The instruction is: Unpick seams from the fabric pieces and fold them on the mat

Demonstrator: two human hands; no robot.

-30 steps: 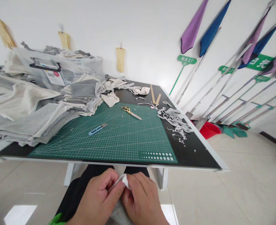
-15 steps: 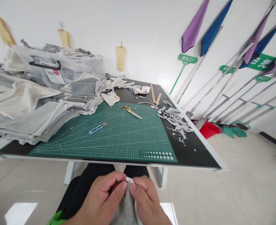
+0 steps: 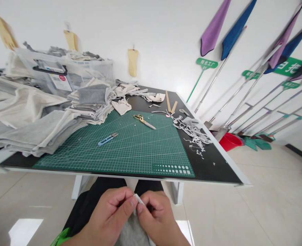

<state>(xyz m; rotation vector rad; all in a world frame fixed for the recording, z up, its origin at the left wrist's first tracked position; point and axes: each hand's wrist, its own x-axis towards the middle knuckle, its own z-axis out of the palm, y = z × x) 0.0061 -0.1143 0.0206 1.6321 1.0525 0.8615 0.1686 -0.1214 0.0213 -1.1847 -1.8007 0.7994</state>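
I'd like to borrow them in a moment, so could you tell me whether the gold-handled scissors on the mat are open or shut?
Shut: the scissors lie flat on the green cutting mat with both blades together as one line.

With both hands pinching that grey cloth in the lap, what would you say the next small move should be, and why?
Probably draw the fingertips slightly apart to open up the edge. Left hand and right hand pinch the grey cloth at one spot, where a small white bit sticks up between the thumbs. The blue snips and scissors lie out on the green mat, in neither hand.
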